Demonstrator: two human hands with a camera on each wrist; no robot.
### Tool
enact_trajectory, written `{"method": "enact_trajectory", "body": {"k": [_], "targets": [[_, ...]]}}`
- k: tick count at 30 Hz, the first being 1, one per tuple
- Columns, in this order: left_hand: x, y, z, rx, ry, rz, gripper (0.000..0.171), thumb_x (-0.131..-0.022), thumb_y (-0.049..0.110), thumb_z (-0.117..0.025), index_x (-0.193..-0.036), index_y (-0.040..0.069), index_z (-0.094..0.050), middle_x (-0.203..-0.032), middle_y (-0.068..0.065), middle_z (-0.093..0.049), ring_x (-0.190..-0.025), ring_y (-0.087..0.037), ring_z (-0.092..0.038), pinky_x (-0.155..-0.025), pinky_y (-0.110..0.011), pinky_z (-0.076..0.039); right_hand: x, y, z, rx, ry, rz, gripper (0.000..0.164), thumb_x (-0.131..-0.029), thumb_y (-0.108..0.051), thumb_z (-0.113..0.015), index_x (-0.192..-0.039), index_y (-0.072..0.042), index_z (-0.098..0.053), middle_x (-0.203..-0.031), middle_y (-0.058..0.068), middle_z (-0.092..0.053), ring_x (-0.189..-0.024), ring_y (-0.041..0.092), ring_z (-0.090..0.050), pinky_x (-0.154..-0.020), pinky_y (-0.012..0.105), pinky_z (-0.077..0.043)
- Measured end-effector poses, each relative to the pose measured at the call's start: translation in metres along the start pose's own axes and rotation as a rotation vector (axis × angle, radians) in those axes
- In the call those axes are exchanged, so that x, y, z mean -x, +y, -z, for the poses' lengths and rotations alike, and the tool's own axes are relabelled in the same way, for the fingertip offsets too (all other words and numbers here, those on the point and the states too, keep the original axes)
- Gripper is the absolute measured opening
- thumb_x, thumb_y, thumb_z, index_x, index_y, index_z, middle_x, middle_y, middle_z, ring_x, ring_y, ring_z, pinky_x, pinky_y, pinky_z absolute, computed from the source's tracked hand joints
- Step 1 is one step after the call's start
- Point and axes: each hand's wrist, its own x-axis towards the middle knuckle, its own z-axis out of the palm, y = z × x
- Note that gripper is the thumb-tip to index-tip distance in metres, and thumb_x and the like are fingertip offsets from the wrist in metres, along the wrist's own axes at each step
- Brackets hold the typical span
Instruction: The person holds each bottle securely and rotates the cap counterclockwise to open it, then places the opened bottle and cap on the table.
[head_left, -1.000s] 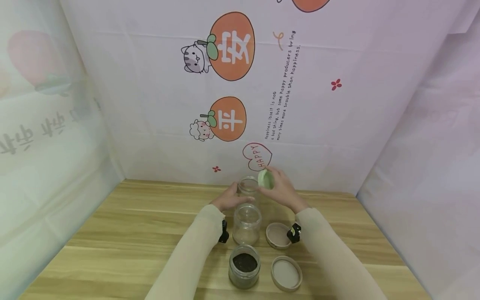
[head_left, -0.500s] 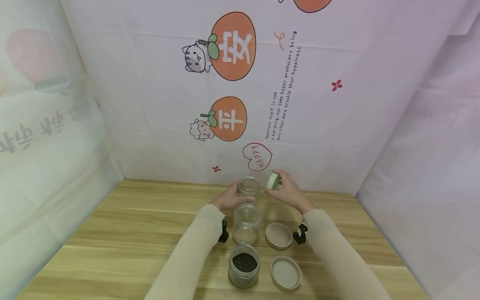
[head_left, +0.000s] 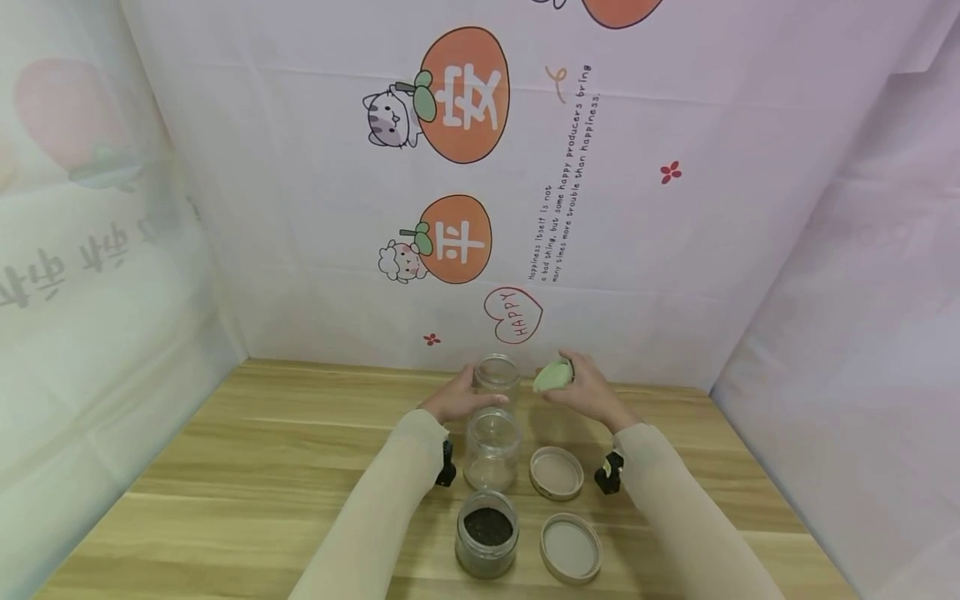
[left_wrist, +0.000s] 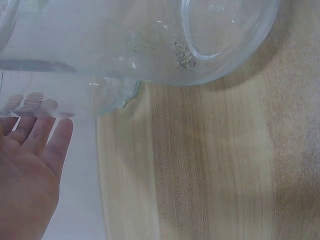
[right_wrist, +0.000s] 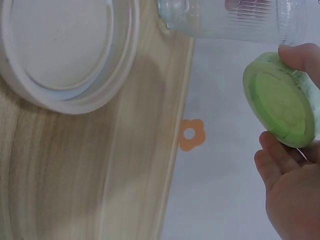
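Note:
At the back of the table, my left hand (head_left: 459, 397) holds the far clear glass jar (head_left: 498, 377) round its side. Its fingers (left_wrist: 59, 142) touch the ribbed glass in the left wrist view. To the right of that jar, my right hand (head_left: 592, 393) grips a green lid (head_left: 553, 376) by its rim, above the table and tilted. The right wrist view shows the lid's flat green face (right_wrist: 282, 102). A second clear jar (head_left: 492, 454) stands directly in front, with pale crumbs (left_wrist: 181, 52) inside near its bottom. Both jars are uncovered.
Nearest me stands an uncovered jar (head_left: 487, 554) with dark granular contents. Two beige lids (head_left: 557, 473) lie right of the jars. The wooden table (head_left: 300, 467) ends at a printed cloth wall (head_left: 337, 317) just behind the far jar.
My right hand has moved right, away from the far jar, and turned the green lid so its other side shows. My left hand stays on the far jar.

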Motion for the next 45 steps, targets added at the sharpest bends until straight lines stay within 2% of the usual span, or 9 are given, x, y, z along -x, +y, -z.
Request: {"method": "enact_trajectory", "body": {"k": [5, 10, 14, 21, 30, 36, 41, 45], "targets": [[-0.005, -0.006, 0.000, 0.006, -0.003, -0.001, 0.098, -0.086, 0.046, -0.078, -0.157, 0.013, -0.019, -0.154, -0.014, -0.036, -0.144, -0.031, -0.031, -0.117, -0.051, -0.025, 0.002, 0.005, 0.000, 0.002, -0.015, -0.001, 0.095, -0.078, -0.024, -0.086, -0.149, 0.010, -0.032, -0.142, 0.033, -0.040, -0.123, 0.043, -0.046, -0.102, 0.058, -0.041], [-0.005, -0.006, 0.001, 0.002, 0.001, 0.009, 0.096, -0.086, 0.046, -0.078, -0.156, 0.014, -0.020, -0.154, -0.013, -0.037, -0.144, -0.030, -0.031, -0.117, -0.051, -0.026, 0.005, 0.011, -0.002, -0.060, -0.031, 0.007, 0.094, -0.079, -0.015, -0.085, -0.149, 0.013, -0.028, -0.145, 0.035, -0.037, -0.127, 0.047, -0.044, -0.107, 0.059, -0.037], [-0.004, -0.005, 0.001, -0.003, 0.002, 0.016, 0.096, -0.086, 0.045, -0.079, -0.157, 0.015, -0.020, -0.155, -0.013, -0.036, -0.145, -0.030, -0.030, -0.117, -0.051, -0.025, 0.009, 0.016, -0.005, -0.118, -0.056, -0.019, 0.091, -0.081, -0.011, -0.084, -0.147, 0.014, -0.027, -0.143, 0.034, -0.039, -0.129, 0.047, -0.044, -0.109, 0.057, -0.036], [-0.004, -0.004, 0.001, -0.008, 0.005, 0.016, 0.093, -0.087, 0.044, -0.078, -0.155, 0.015, -0.022, -0.154, -0.013, -0.038, -0.144, -0.030, -0.031, -0.117, -0.051, -0.026, 0.012, 0.027, -0.013, -0.139, -0.094, -0.068, 0.085, -0.085, -0.019, -0.081, -0.146, 0.011, -0.030, -0.141, 0.033, -0.042, -0.128, 0.046, -0.046, -0.107, 0.058, -0.039], [-0.002, -0.004, 0.001, -0.014, 0.006, 0.017, 0.096, -0.086, 0.048, -0.078, -0.156, 0.015, -0.021, -0.154, -0.013, -0.037, -0.145, -0.030, -0.030, -0.117, -0.052, -0.025, 0.017, 0.037, -0.024, -0.185, -0.131, -0.110, 0.086, -0.084, -0.031, -0.083, -0.147, -0.002, -0.033, -0.143, 0.028, -0.044, -0.128, 0.044, -0.046, -0.105, 0.060, -0.039], [-0.002, -0.005, 0.002, -0.014, 0.001, 0.015, 0.093, -0.086, 0.048, -0.078, -0.155, 0.015, -0.023, -0.154, -0.013, -0.038, -0.145, -0.030, -0.030, -0.117, -0.053, -0.025, 0.016, 0.042, -0.032, -0.195, -0.144, -0.105, 0.089, -0.084, -0.028, -0.083, -0.150, 0.002, -0.031, -0.144, 0.030, -0.042, -0.129, 0.046, -0.044, -0.105, 0.061, -0.038], [0.000, -0.002, 0.002, -0.011, 0.000, 0.009, 0.092, -0.087, 0.047, -0.077, -0.154, 0.012, -0.024, -0.152, -0.015, -0.039, -0.144, -0.033, -0.032, -0.116, -0.055, -0.026, 0.017, 0.049, -0.039, -0.143, -0.145, -0.116, 0.088, -0.084, -0.031, -0.084, -0.148, 0.002, -0.035, -0.139, 0.026, -0.048, -0.124, 0.040, -0.050, -0.104, 0.056, -0.041], [0.002, 0.000, 0.001, -0.016, 0.000, 0.006, 0.090, -0.088, 0.047, -0.076, -0.153, 0.011, -0.024, -0.151, -0.016, -0.040, -0.143, -0.034, -0.033, -0.116, -0.054, -0.026, 0.019, 0.050, -0.043, -0.107, -0.170, -0.107, 0.088, -0.084, -0.033, -0.083, -0.147, 0.006, -0.034, -0.135, 0.026, -0.050, -0.121, 0.040, -0.052, -0.102, 0.058, -0.043]]}}
